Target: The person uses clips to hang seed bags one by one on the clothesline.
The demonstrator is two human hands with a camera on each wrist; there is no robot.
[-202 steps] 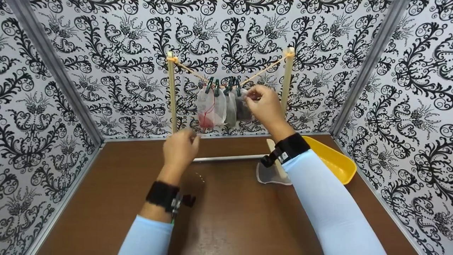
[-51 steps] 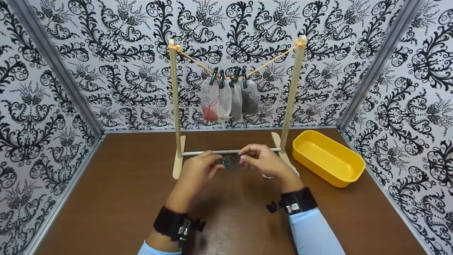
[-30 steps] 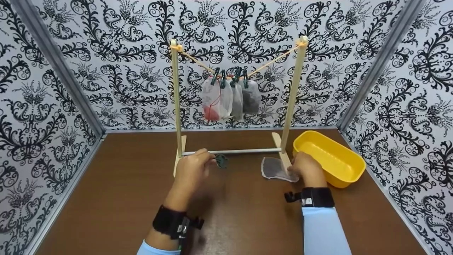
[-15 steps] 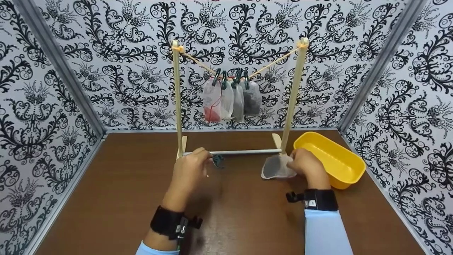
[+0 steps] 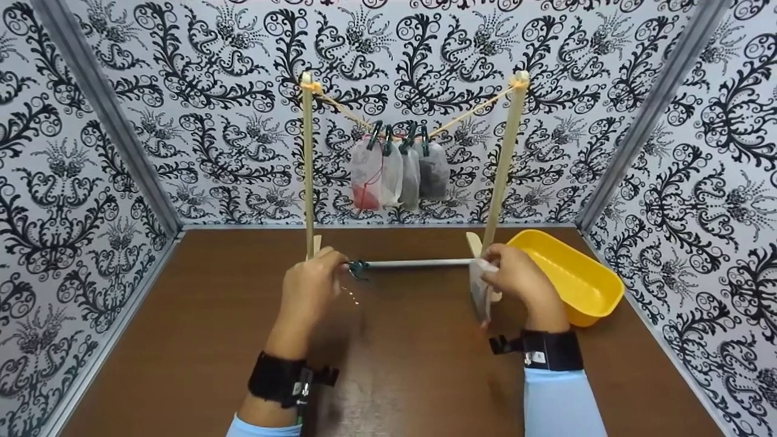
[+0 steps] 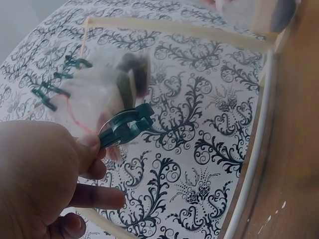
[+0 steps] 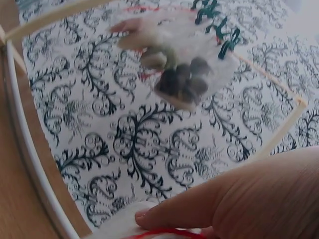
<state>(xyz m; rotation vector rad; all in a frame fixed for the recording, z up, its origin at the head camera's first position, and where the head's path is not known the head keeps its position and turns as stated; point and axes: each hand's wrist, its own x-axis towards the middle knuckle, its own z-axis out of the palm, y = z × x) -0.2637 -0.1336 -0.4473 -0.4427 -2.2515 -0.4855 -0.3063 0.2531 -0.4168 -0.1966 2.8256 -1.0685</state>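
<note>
My left hand (image 5: 309,285) pinches a dark green clothespin (image 6: 127,127) between thumb and fingers, in front of the rack's left post. Over on the right, my right hand (image 5: 525,282) grips the top of a sheer white pouch (image 5: 479,291), which hangs from the fingers beside the right post's foot. A red drawstring (image 7: 172,232) shows at that hand in the right wrist view. Between the posts, several sheer pouches (image 5: 367,173) with red, pale, green and dark contents hang from an orange cord (image 5: 467,118), held by green clothespins (image 5: 388,142).
The wooden rack has a left post (image 5: 308,176), a right post (image 5: 505,161) and a white crossbar (image 5: 419,263) low down. A yellow tray (image 5: 598,312) stands right of it on the brown table (image 5: 400,364). Patterned walls (image 5: 224,152) enclose the back and sides.
My right hand came down from the hanging pouches, met the left hand by the clothespin, then went right and lifted the pouch from the table. My left hand has drifted left with the clothespin.
</note>
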